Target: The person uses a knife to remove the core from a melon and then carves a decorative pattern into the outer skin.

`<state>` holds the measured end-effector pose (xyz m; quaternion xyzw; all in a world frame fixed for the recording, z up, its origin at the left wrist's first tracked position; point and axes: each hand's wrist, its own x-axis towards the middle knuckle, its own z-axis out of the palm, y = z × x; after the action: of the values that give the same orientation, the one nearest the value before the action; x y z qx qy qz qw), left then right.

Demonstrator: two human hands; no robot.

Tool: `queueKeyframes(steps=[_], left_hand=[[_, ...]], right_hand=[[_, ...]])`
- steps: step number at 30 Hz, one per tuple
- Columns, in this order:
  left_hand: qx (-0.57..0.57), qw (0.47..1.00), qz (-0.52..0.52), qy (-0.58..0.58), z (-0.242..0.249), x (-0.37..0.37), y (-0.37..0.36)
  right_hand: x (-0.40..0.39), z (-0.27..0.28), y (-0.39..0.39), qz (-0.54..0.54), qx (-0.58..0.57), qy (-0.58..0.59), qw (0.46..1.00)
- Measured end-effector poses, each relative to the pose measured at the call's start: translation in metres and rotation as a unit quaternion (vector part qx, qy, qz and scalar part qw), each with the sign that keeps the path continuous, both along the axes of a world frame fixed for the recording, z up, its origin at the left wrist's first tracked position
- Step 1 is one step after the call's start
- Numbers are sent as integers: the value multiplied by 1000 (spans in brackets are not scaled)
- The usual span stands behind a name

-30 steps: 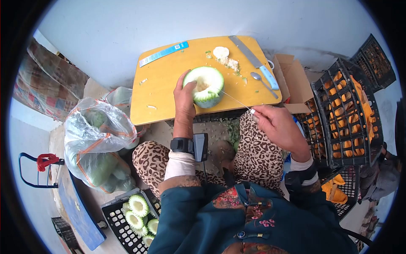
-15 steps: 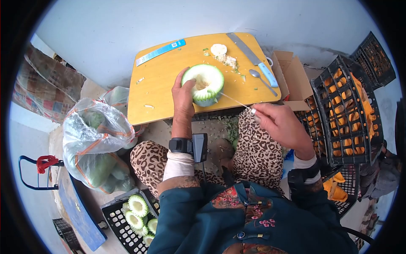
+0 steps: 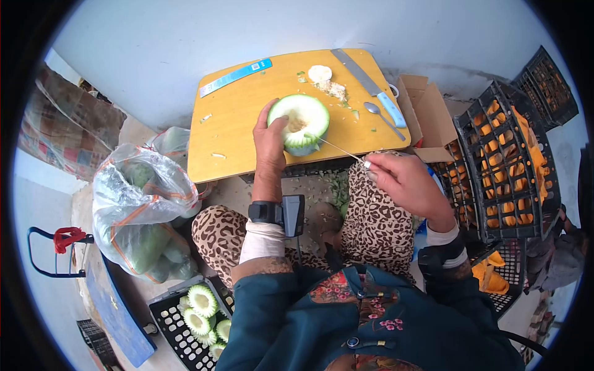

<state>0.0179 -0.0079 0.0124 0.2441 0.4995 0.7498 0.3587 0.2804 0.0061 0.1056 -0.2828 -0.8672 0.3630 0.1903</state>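
Gourd (image 3: pixel 312 108) with pale flesh and green rind, its top cut open and hollow, sits at the near edge of a yellow table (image 3: pixel 232 139), tilted toward the person. The left hand (image 3: pixel 270 139) is partly open and curved around the gourd's left side, thumb over the rim. The right hand (image 3: pixel 405 182) is closed in a pinch, fingertips and thumb gripping the white end of a thin carving tool (image 3: pixel 342 149), whose far end meets the notched rim nearest the person.

Farther back lie a blue-and-white strip (image 3: pixel 235 78), pale scraps (image 3: pixel 334 91), a long knife (image 3: pixel 370 88) with a light blue handle and, just beside it, a metal spoon (image 3: pixel 383 119). To the right stand a cardboard box (image 3: pixel 431 117) and black crates (image 3: pixel 498 167) holding orange pieces. To the left, a clear plastic bag (image 3: pixel 145 207) holds green gourds; below it, a black crate (image 3: pixel 168 318) holds scalloped slices (image 3: pixel 202 300).
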Motion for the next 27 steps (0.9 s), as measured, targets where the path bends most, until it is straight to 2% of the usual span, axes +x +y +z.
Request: queueKeyframes(steps=[3,6,9,12,15,18,21,24,27], left_hand=[[-5,1000,0,7,3,3,-1],[1,1000,-4,8,2,2,-1],[0,1000,-5,12,2,3,0],[2,1000,-11,15,6,6,-2],[-2,1000,-7,26,5,7,-1],[-6,999,-8,32,6,8,-2],[-6,999,-13,35,7,8,-2],[-3,1000,-13,25,7,8,-3],[1,1000,-14,26,6,8,-2]], right_hand=[[-4,-14,0,-3,58,-3,998],[7,-5,-2,20,68,-45,997],[22,13,8,135,-3,-92,986],[15,17,0,30,-35,-41,998],[6,1,4,-21,-14,19,999],[4,-18,7,13,77,51,996],[10,3,3,48,20,-60,997],[19,-8,4,165,-10,-31,986],[15,5,2,55,-25,-49,997]])
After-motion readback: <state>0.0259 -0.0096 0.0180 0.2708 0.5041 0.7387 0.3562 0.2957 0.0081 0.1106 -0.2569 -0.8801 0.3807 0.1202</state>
